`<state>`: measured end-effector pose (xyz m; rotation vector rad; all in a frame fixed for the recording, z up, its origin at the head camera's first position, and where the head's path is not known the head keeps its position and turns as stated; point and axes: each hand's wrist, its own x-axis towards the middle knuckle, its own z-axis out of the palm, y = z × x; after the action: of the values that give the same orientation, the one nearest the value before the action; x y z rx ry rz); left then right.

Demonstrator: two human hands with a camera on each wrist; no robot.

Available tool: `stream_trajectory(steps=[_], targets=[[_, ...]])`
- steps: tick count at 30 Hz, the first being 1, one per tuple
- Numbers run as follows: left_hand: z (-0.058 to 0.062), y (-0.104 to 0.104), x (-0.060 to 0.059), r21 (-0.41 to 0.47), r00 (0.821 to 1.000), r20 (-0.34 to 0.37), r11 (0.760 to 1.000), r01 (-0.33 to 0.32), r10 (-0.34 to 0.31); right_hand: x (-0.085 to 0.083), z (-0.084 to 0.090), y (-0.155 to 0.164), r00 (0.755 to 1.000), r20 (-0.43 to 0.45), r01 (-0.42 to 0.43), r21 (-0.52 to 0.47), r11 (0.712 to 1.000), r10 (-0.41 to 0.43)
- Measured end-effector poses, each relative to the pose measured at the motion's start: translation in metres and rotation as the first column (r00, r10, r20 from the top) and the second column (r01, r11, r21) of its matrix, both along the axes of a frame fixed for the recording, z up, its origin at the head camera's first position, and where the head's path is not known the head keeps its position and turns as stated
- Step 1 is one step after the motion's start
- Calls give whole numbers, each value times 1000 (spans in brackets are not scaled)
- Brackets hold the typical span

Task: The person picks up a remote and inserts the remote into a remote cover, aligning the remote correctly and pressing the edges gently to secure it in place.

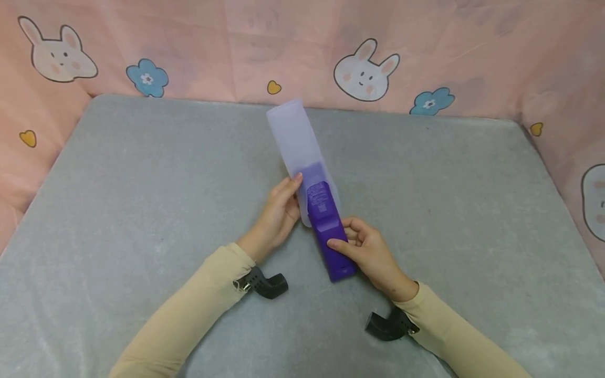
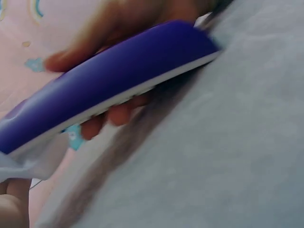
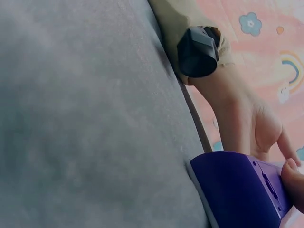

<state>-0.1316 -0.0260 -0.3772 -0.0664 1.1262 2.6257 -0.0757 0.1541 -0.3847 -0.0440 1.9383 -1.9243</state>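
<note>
A purple remote control (image 1: 337, 257) lies back side up, tilted, with its far end inside a translucent, pale sleeve (image 1: 293, 131). My left hand (image 1: 281, 212) pinches the sleeve near its open end, thumb on top. At the near half of the remote, my right hand (image 1: 373, 254) grips it with the thumb on the back and fingers underneath. The left wrist view shows the remote (image 2: 109, 85) side on, its white button face turned down and the sleeve (image 2: 38, 159) around its end. In the right wrist view the remote's (image 3: 237, 190) near end is large.
A grey cloth-covered table (image 1: 472, 210) spreads under both hands. Behind it hangs a pink curtain (image 1: 203, 47) with rabbits, flowers and hearts. Black wrist-camera mounts (image 1: 269, 283) sit at both cuffs of the beige sleeves.
</note>
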Motion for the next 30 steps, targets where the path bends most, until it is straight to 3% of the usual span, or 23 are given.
stream_trajectory(steps=[11,16,23,30], targets=[[7,-7,-2,14,993,-52,994,109,-108,0,0,1,998,-14,-57,38,998,57],[9,-10,-3,50,989,-82,990,131,-127,0,2,2,996,-38,-82,38,996,84],[11,-15,-5,75,990,-91,991,114,-108,-1,2,2,994,-60,-93,13,996,93],[12,-16,-4,83,980,-92,979,185,-177,-1,1,3,993,-48,-108,-25,994,107]])
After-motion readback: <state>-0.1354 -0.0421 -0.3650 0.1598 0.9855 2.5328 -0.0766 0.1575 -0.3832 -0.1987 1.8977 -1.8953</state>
